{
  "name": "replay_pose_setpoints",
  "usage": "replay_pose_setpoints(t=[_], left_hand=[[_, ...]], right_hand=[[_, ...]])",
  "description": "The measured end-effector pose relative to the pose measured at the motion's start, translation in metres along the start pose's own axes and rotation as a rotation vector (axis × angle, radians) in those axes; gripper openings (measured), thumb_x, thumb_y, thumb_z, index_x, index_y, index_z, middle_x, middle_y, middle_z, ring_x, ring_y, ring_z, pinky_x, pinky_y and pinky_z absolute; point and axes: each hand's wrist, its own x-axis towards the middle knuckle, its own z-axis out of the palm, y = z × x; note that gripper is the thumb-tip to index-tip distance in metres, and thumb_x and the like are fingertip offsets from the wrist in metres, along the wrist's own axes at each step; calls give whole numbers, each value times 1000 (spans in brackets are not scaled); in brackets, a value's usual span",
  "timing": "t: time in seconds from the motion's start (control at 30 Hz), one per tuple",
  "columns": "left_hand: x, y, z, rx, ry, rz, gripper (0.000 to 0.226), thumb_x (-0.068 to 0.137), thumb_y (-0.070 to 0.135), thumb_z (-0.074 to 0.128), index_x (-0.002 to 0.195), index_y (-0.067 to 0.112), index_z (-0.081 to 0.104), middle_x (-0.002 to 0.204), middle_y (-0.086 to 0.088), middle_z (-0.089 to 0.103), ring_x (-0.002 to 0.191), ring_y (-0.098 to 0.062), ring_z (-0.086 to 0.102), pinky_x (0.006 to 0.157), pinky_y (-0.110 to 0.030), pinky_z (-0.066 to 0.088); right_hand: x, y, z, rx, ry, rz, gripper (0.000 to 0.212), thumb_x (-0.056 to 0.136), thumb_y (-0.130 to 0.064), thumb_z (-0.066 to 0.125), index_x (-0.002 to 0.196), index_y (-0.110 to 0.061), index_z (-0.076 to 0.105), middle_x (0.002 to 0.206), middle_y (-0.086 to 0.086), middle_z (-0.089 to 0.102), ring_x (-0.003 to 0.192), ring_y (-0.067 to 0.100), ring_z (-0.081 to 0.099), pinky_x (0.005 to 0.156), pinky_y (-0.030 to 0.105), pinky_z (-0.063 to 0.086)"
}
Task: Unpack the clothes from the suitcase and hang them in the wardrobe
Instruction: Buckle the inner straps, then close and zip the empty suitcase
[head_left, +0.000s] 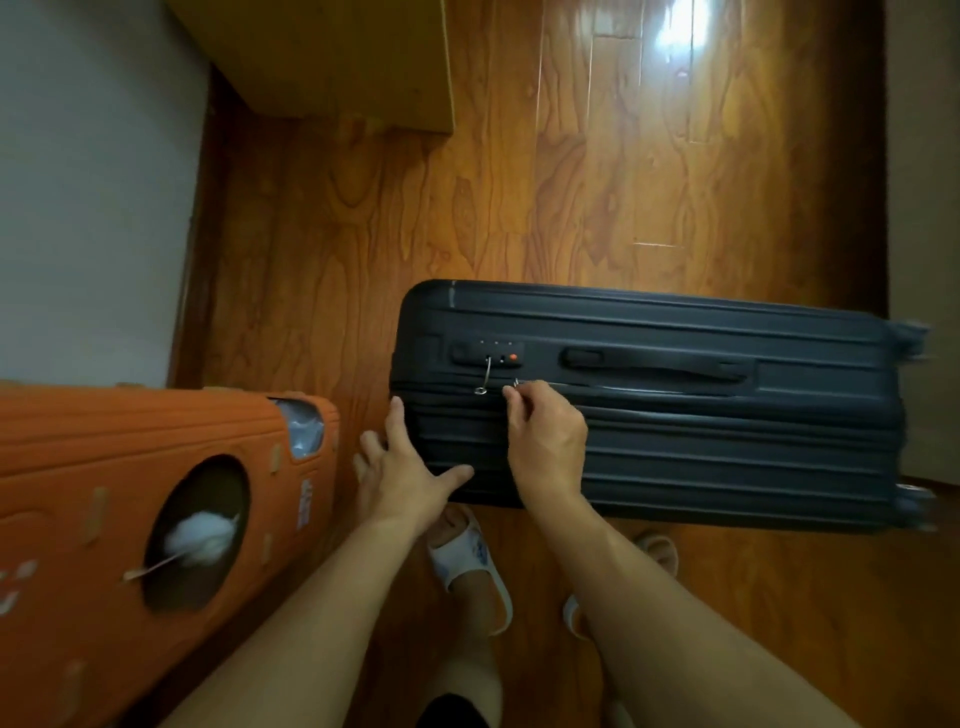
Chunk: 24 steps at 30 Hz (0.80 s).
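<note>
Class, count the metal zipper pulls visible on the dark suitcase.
2. One pull hangs from the lock; the right hand pinches the other pull beside it. More may be hidden.

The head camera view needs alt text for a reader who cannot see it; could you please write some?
A person's right hand pinches a zip pull on a closed dark suitcase standing on its side on a wooden floor, while the left hand rests open on the case's end. An orange box with a round hole stands to the left.
</note>
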Motion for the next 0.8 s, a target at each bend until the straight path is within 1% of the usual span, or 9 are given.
replay_pose_setpoints(t=[0.03, 0.07, 0.17, 0.23, 0.37, 0.53, 0.67, 0.73, 0.8], left_hand=[[3, -3, -3, 4, -4, 15, 125, 72, 58, 82, 158, 34, -7, 151, -12, 21, 141, -36, 27, 113, -47, 32], [6, -7, -5, 8, -11, 28, 125, 72, 57, 83, 158, 33, -4, 150, -11, 23, 140, -35, 29, 113, -46, 33], [13, -14, -12, 9, -45, 67, 122, 72, 54, 84, 157, 32, -1, 148, -10, 24, 139, -33, 32, 111, -44, 35], [15, -16, -15, 11, -49, 90, 120, 74, 53, 83, 157, 31, 0, 147, -10, 24, 138, -33, 32, 110, -43, 35], [15, -18, -15, 20, -53, 116, 121, 74, 55, 82, 157, 29, -1, 144, -11, 26, 135, -33, 34, 109, -43, 36], [17, -21, -13, 61, -59, 138, 122, 77, 60, 77, 157, 28, -9, 142, -13, 28, 133, -33, 36, 109, -43, 37], [19, -23, -11, 86, -63, 137, 123, 78, 64, 74, 157, 28, -13, 141, -13, 29, 131, -32, 37, 109, -43, 37], [18, -24, -15, 83, -78, 141, 122, 78, 63, 74, 157, 29, -12, 142, -14, 29, 132, -33, 37, 110, -44, 38], [20, -27, -22, 2, -148, 159, 112, 81, 59, 73, 157, 32, -5, 144, -11, 28, 134, -31, 38, 110, -45, 40]], right_hand=[[0, -2, 3, -12, 21, 0, 17, 100, -29, 57, 89, -18, 64, 76, -12, 55, 65, 2, 51, 57, 11, 36], [2, -5, 6, -26, 32, 3, 18, 101, -30, 56, 88, -19, 63, 76, -12, 54, 65, 2, 49, 57, 13, 34], [10, -12, 13, -87, 41, 35, 27, 102, -31, 53, 81, -16, 58, 72, -7, 53, 64, 11, 50, 60, 27, 35], [16, -18, 14, -133, 47, 58, 29, 102, -31, 53, 77, -16, 54, 70, -4, 54, 62, 15, 51, 59, 29, 35], [18, -27, 13, -205, 40, 51, 30, 102, -28, 53, 75, -14, 55, 67, -3, 55, 59, 17, 54, 56, 33, 43], [40, -37, 11, -380, -108, 55, 30, 101, -22, 53, 72, -13, 53, 69, 1, 50, 64, 23, 50, 58, 30, 37], [50, -39, 11, -447, -260, 93, 29, 102, -28, 54, 76, -14, 54, 75, 6, 57, 76, 29, 62, 60, 33, 44], [47, -39, 3, -430, -279, 47, 32, 102, -33, 54, 77, -14, 55, 75, 5, 60, 71, 27, 62, 59, 34, 46], [44, -36, -17, -378, -306, 20, 35, 102, -37, 53, 80, -12, 60, 73, 2, 60, 66, 23, 58, 59, 35, 46]])
